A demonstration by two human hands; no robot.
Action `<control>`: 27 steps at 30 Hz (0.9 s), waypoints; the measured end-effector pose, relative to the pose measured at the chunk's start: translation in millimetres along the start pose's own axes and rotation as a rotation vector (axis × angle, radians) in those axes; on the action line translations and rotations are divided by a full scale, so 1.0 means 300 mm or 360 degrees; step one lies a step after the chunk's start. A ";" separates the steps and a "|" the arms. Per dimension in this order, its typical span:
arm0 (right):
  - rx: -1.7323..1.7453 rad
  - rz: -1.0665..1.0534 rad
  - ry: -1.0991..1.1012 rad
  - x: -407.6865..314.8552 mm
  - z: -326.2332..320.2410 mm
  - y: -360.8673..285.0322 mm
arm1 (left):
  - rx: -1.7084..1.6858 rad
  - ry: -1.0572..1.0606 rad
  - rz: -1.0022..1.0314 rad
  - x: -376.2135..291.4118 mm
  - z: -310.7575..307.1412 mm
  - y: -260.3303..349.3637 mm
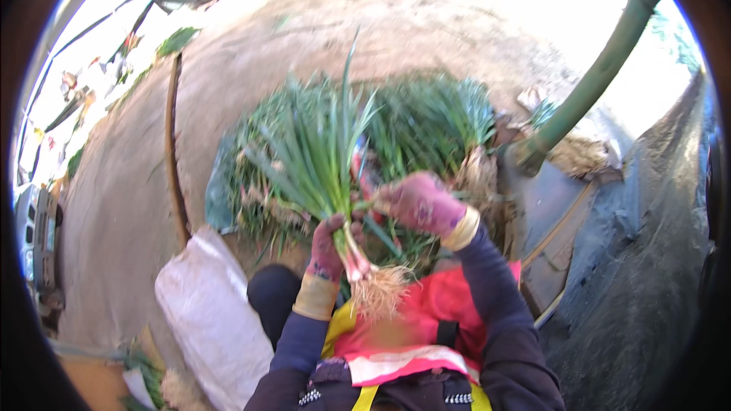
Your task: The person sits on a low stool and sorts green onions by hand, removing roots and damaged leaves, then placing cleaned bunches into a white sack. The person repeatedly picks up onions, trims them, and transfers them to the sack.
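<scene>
My left hand (330, 245), in a stained pink glove with a cream cuff, is closed around a bunch of spring onions (357, 257). Their green leaves fan away from me, and the pale roots hang over my red and yellow clothing. Just right of the bunch is my gloved right hand (422, 202); it is blurred, its fingertips pinched at a thin green leaf beside the stems. Beyond both hands lies a large pile of spring onions (274, 120) on the ground, with a bundle of them (474, 125) at its right end, roots towards me.
A stuffed white sack (214, 319) lies at my left, near a wooden pole (173, 148) on the dirt ground. On the right rises a slanting green post (594, 80), with dark plastic sheeting (639, 251) beside it. More onions (145, 374) lie at the lower left.
</scene>
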State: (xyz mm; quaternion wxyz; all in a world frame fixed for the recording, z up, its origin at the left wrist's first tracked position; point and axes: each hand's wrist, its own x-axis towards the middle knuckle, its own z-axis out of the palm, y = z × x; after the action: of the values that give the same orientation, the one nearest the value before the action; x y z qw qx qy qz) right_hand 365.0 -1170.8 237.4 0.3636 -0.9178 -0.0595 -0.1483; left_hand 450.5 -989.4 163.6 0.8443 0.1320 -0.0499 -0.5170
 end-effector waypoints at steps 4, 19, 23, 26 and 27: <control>0.0303 0.0626 0.0196 -0.069 -0.145 -0.075 | 0.0110 0.0120 0.0277 -0.012 -0.065 0.086; 0.2006 0.0587 -0.0063 -0.052 0.155 -0.126 | 0.0289 0.0145 0.0972 0.062 0.184 0.198; 0.1443 0.1083 0.0063 -0.028 0.152 -0.318 | 0.0339 0.0191 0.1281 -0.022 0.132 0.402; 0.1380 0.0656 0.0320 -0.139 0.088 -0.233 | 0.0301 0.0283 0.1553 -0.139 0.012 0.601; 0.1131 0.0579 0.0491 -0.183 0.021 -0.186 | 0.0378 0.0363 0.1626 -0.181 0.004 0.629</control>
State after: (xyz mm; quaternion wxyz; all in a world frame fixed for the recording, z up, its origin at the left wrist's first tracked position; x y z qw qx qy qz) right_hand 302.3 -1125.9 251.9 0.6821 -0.6980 0.1112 -0.1874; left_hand 587.5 -860.3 219.4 0.9676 0.2409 -0.0739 -0.0133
